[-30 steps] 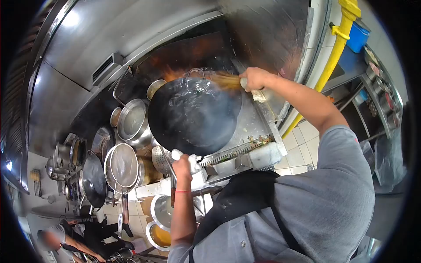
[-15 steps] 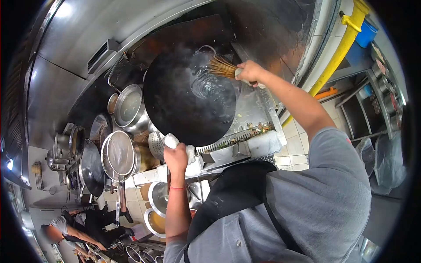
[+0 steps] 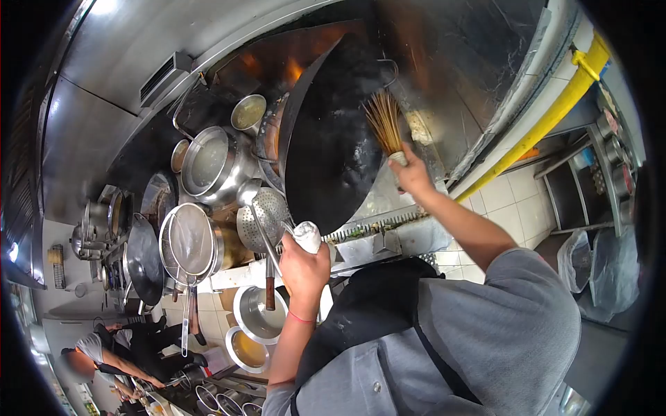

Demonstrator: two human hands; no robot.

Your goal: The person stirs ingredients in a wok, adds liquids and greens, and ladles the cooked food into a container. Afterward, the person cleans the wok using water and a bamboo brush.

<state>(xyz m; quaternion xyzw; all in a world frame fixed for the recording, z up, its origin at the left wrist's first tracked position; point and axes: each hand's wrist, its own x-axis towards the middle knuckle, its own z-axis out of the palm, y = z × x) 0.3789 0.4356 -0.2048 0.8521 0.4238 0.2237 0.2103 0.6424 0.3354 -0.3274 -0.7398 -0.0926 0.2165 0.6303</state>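
A large black wok (image 3: 322,149) stands tilted over the stove, its left edge raised and a little water shining inside. My left hand (image 3: 305,269) is closed round a white cloth (image 3: 306,236) at the wok's near rim, gripping the wok through it; the handle itself is hidden. In my right hand (image 3: 414,175) is a bamboo wok brush (image 3: 386,125), held by its pale wrapped end. Its bristles point away from me, over the right side of the wok. A perforated skimmer (image 3: 266,220) and a ladle (image 3: 250,192) lie left of the wok, close to my left hand.
Left of the stove stand a steel pot (image 3: 208,163) and a mesh strainer (image 3: 191,239). Flame glows behind the wok. Below are a pot (image 3: 260,315) and a bowl of yellow liquid (image 3: 248,349). A yellow pipe (image 3: 534,128) runs at right. Another person works at lower left.
The wok has gone from lying flat to tilted, its left side lifted, uncovering the burner. The brush has shifted right and turned upright. My left hand has moved right with the cloth.
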